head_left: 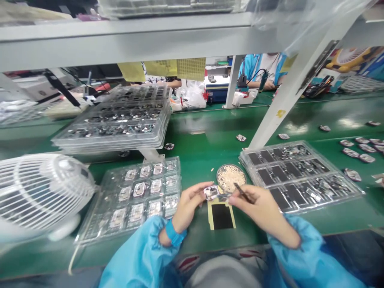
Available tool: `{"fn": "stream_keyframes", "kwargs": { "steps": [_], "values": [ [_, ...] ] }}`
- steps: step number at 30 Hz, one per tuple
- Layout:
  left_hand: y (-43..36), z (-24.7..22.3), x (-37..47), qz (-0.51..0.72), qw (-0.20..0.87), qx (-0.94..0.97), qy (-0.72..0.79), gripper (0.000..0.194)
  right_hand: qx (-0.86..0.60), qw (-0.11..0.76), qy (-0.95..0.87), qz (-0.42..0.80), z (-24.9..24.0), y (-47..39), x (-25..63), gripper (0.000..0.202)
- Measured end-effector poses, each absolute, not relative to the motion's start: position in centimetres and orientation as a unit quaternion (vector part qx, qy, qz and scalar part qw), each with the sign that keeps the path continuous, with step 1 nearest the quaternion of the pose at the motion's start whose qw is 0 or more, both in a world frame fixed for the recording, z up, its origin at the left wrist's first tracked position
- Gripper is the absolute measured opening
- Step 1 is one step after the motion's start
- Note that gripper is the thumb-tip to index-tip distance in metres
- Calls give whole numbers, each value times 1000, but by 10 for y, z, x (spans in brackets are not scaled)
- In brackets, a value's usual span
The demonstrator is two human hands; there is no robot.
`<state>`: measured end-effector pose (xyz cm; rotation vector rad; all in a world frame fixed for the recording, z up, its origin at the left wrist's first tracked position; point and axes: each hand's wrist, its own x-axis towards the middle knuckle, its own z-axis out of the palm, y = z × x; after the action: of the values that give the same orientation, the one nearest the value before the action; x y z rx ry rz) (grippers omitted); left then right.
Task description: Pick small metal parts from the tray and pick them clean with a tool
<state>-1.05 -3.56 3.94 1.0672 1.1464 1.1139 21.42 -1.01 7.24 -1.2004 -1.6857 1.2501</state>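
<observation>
My left hand (188,203) is closed on the edge of a small rounded-square watch-like case (211,193), tilted up with small parts showing inside. In my right hand (258,205) is a dark slim tool, probably tweezers (243,193), and its fingertips are close to the case. A thin greyish piece (223,197) spans the gap between the case and my right fingers; whether it is attached to the case I cannot tell. Just behind my hands lies a round dish (230,176) full of small beige pieces. A black square pad (222,216) edged with yellow tape lies on the bench below them.
Left of my hands, a clear tray (102,208) holds several cases, beside a white fan (45,196). A tray of dark screens (300,176) is at right. Stacked trays (114,116) and a slanted post (279,108) stand behind. Loose cases (350,152) dot the green bench. Co-workers sit opposite.
</observation>
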Motion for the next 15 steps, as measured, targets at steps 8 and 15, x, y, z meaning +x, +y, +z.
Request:
{"fn": "stream_keyframes", "kwargs": {
  "steps": [8,15],
  "values": [
    [-42,44,-8,439,519,524,513,48,-471,321,-611,549,36,-4,188,29],
    [-43,47,-5,433,448,596,506,52,-468,314,-600,568,34,-2,190,32]
  ]
}}
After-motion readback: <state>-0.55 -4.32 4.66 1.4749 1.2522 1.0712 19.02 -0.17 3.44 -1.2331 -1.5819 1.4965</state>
